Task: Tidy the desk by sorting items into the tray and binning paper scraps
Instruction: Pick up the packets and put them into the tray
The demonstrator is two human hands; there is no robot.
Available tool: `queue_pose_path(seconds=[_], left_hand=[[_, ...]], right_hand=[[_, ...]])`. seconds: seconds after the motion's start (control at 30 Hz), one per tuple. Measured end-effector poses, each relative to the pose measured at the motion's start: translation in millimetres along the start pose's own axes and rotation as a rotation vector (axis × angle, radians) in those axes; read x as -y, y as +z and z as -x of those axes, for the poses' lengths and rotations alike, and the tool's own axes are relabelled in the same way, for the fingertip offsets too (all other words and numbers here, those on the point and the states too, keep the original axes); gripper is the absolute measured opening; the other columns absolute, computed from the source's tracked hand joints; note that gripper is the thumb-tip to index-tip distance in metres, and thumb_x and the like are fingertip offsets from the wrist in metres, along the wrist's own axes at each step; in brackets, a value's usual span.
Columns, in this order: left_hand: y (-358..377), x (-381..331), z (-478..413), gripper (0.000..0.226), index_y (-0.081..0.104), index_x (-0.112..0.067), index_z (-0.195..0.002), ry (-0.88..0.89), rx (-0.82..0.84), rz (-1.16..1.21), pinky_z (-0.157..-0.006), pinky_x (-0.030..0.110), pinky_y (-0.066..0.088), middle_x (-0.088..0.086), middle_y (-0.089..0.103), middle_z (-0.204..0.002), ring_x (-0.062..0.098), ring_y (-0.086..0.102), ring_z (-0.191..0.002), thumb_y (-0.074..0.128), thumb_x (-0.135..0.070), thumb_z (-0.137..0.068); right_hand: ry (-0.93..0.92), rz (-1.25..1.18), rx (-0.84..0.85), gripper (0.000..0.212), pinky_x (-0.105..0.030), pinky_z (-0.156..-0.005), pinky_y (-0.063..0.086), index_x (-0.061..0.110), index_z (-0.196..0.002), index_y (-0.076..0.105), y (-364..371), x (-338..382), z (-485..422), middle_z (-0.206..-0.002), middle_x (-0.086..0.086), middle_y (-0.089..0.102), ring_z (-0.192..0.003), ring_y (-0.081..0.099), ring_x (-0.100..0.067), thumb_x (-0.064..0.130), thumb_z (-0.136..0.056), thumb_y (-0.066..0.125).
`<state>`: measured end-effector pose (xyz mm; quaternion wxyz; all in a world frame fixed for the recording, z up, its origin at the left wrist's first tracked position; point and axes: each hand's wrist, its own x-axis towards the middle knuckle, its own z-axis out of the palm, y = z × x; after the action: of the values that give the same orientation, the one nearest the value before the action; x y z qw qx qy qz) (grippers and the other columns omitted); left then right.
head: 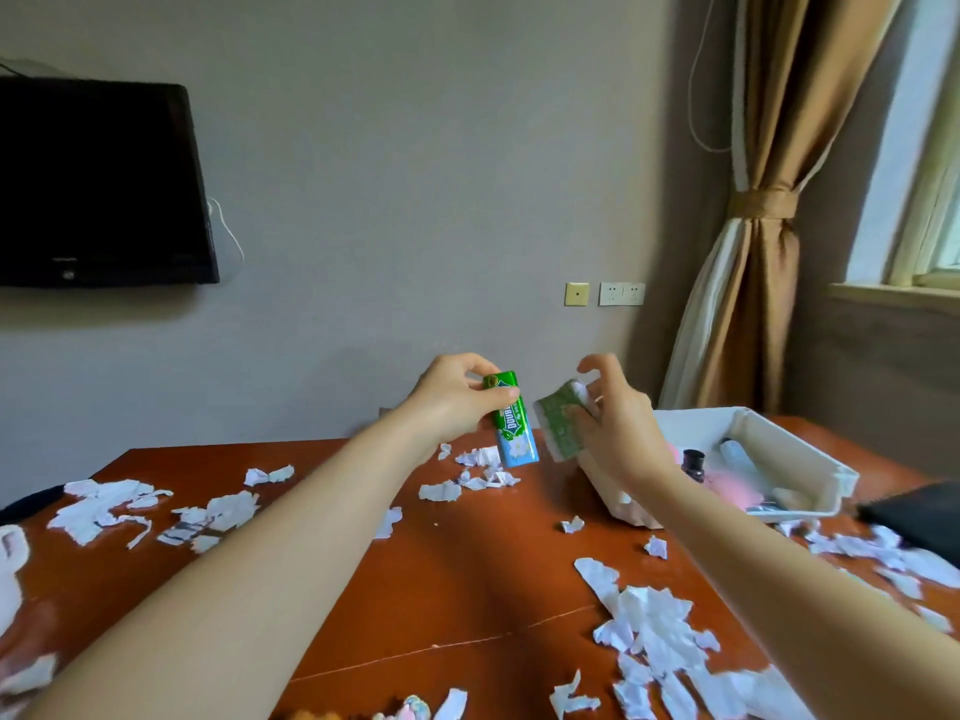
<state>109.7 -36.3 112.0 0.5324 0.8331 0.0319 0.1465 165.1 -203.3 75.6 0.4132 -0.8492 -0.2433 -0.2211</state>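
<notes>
My left hand (451, 402) holds a green and blue gum pack (513, 421) upright above the far middle of the desk, thumb and fingers pinching its top. Beside it, my right hand (613, 423) grips a green and white tissue packet (560, 420), tilted, just left of the white tray (800, 449). The tray sits at the desk's far right and holds a dark small jar, a white tube and something pink. Torn white paper scraps (649, 626) lie scattered over the red-brown desk (457, 589), with more paper scraps at the left (104, 506) and behind the hands (483, 475).
A black flat object (919, 517) lies at the desk's right edge beside the tray. A dark item pokes in at the far left edge. A wall-mounted TV (98, 184) hangs at upper left; a curtain and window stand at right.
</notes>
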Motion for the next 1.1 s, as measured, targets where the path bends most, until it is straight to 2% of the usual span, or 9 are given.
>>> queue_pose_path(seconds=[0.07,0.13,0.27,0.47,0.6,0.67,0.8,0.93,1.1], left_hand=[[18,-10,-3,0.02,0.057,-0.013,-0.105,0.016,0.016,0.004,-0.083,0.034,0.052,0.011,0.066,-0.115,0.019,0.062,-0.104,0.065,-0.021,-0.088],[36,-20,-8,0.021,0.058,-0.014,-0.106,0.025,0.035,0.009,-0.081,0.031,0.051,0.011,0.065,-0.115,0.018,0.061,-0.1,0.065,-0.021,-0.088],[76,-38,-23,0.017,0.059,-0.013,-0.097,0.022,0.027,0.075,-0.088,0.034,0.048,0.017,0.065,-0.115,0.021,0.059,-0.093,0.069,-0.017,-0.085],[136,-58,-50,0.013,0.057,-0.014,-0.089,0.067,0.02,0.082,-0.059,0.02,0.04,0.015,0.065,-0.11,0.018,0.056,-0.088,0.069,-0.012,-0.084],[171,-63,-75,0.021,0.052,-0.021,-0.073,0.093,-0.019,-0.013,-0.068,0.024,0.042,0.007,0.062,-0.092,0.019,0.055,-0.085,0.068,-0.011,-0.083],[186,-66,-87,0.014,0.055,-0.017,-0.08,0.11,-0.014,-0.077,-0.072,0.023,0.041,0.005,0.058,-0.091,0.019,0.053,-0.086,0.066,-0.011,-0.084],[214,-62,-113,0.01,0.054,-0.015,-0.091,0.139,0.023,-0.195,-0.06,0.022,0.041,0.004,0.056,-0.092,0.018,0.051,-0.085,0.062,-0.011,-0.087],[239,-47,-142,0.015,0.05,-0.018,-0.09,0.159,0.041,-0.369,-0.081,0.031,0.047,0.011,0.062,-0.101,0.027,0.057,-0.093,0.062,-0.01,-0.086],[259,-26,-169,0.013,0.045,-0.018,-0.092,0.159,0.11,-0.484,-0.069,0.03,0.04,0.009,0.054,-0.09,0.026,0.049,-0.08,0.057,-0.012,-0.09]], right_hand=[[-0.015,0.028,-0.038,0.022,-0.037,-0.065,0.057,0.013,-0.114,0.035,-23,-9,-1,-0.109,-0.013,0.056,-0.099,0.058,-0.032,0.006,-0.096,0.044],[-0.023,0.074,-0.09,0.017,-0.047,-0.069,0.055,0.01,-0.109,0.033,-46,-20,-5,-0.103,-0.014,0.055,-0.09,0.058,-0.035,0.005,-0.095,0.043],[0.015,0.151,-0.129,0.01,-0.05,-0.077,0.055,0.006,-0.098,0.043,-90,-43,-14,-0.101,-0.012,0.057,-0.093,0.058,-0.035,0.002,-0.092,0.048],[0.043,0.187,-0.222,0.017,-0.033,-0.08,0.053,0.002,-0.097,0.059,-130,-91,-17,-0.105,-0.014,0.062,-0.099,0.059,-0.026,-0.003,-0.092,0.044],[0.109,0.174,-0.201,0.028,-0.022,-0.076,0.043,0.003,-0.107,0.061,-142,-121,-22,-0.112,-0.012,0.061,-0.101,0.056,-0.022,-0.005,-0.09,0.041],[0.131,0.205,-0.189,0.032,-0.021,-0.074,0.041,0.004,-0.109,0.062,-142,-138,-28,-0.113,-0.013,0.062,-0.104,0.058,-0.026,-0.007,-0.088,0.041],[0.163,0.265,-0.126,0.036,-0.021,-0.072,0.043,0.007,-0.11,0.062,-132,-174,-43,-0.114,-0.011,0.063,-0.104,0.058,-0.026,-0.009,-0.085,0.042],[0.172,0.313,-0.058,0.033,-0.026,-0.071,0.04,0.007,-0.102,0.064,-117,-203,-59,-0.107,-0.012,0.057,-0.095,0.057,-0.031,-0.01,-0.082,0.044],[0.208,0.312,-0.021,0.03,-0.033,-0.075,0.046,0.005,-0.1,0.063,-96,-227,-74,-0.107,-0.012,0.056,-0.098,0.056,-0.033,-0.01,-0.082,0.044]])
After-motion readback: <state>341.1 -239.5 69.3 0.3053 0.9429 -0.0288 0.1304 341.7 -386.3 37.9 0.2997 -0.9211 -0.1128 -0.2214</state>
